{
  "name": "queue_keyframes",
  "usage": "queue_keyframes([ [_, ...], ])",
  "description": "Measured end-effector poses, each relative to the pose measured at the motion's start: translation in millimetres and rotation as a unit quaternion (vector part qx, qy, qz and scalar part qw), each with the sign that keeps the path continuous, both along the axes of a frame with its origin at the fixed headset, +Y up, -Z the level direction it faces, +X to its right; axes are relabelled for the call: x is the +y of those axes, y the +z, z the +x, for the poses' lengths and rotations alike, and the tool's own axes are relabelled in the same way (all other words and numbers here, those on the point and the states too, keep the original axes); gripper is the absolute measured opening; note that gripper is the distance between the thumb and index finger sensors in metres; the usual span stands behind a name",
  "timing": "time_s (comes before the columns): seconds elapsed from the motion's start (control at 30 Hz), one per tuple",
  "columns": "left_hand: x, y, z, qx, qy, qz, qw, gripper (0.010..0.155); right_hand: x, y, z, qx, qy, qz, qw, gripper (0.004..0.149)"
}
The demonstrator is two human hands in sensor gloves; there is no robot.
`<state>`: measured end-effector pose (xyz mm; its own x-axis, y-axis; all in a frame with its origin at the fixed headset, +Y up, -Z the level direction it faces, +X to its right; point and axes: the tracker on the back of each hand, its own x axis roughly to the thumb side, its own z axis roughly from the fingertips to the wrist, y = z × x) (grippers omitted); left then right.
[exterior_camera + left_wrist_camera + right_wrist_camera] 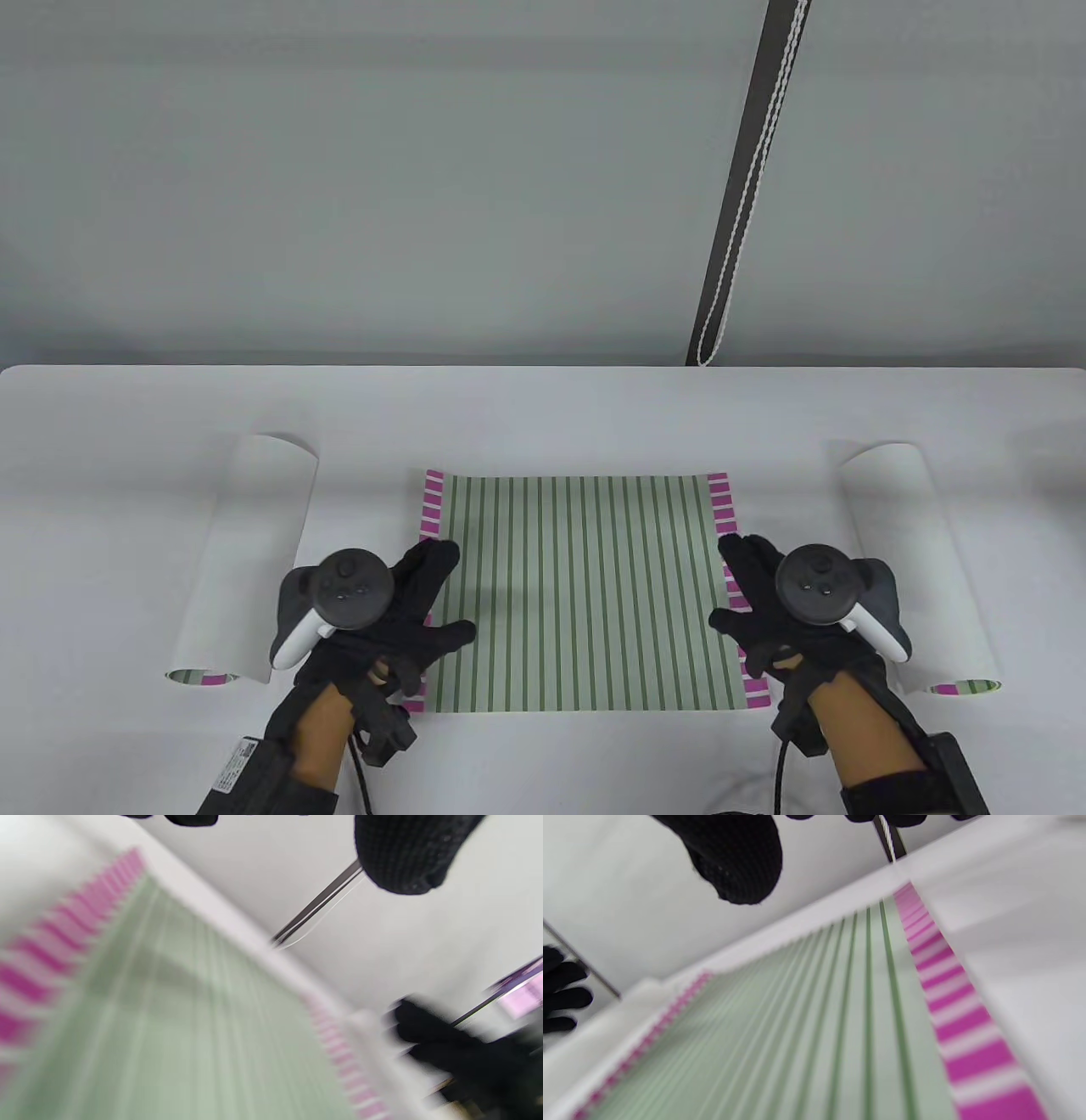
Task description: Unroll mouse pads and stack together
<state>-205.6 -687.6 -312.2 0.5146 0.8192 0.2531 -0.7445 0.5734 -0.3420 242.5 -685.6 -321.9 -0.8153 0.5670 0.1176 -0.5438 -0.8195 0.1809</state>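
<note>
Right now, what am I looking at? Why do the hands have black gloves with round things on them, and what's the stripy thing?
These are a person's two hands, not a machine. The left hand and right hand wear black sensor gloves, and the round gadget strapped on the back of each one is a tracker that records how the hand moves.

The big picture comes from a camera looking down at the white table. The other two come from small cameras on the wrists, so they look tilted and blurry.

The stripy thing is an unrolled mouse pad, green stripes with pink edges, lying flat. Each hand is at one side edge of it with fingers spread; nothing is lifted. Two more pads are still rolled up: the left roll and the right roll.
</note>
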Motion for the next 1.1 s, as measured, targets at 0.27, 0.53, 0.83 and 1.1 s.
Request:
queue_keyframes([
  [0.27, 12.8, 6.4, -2.9, -0.101, 0.143, 0.009, 0.985, 0.103, 18.2, -12.7, 66.4, -0.167, 0.009, -0.025, 0.986, 0.088],
  [0.53, 3.5, 4.3, 1.1, -0.124, 0.133, -0.021, 0.983, 0.106, -19.0, -6.0, 139.6, -0.294, 0.107, -0.097, 0.945, 0.097],
  [0.83, -5.8, 1.5, 3.0, -0.120, 0.114, -0.037, 0.986, 0.106, -63.6, -1.8, 155.6, -0.312, 0.190, -0.196, 0.910, 0.107],
  [1.1, -6.0, 1.8, 2.6, -0.114, 0.114, -0.040, 0.986, 0.106, -70.8, -2.9, 151.6, -0.315, 0.249, -0.166, 0.901, 0.103],
])
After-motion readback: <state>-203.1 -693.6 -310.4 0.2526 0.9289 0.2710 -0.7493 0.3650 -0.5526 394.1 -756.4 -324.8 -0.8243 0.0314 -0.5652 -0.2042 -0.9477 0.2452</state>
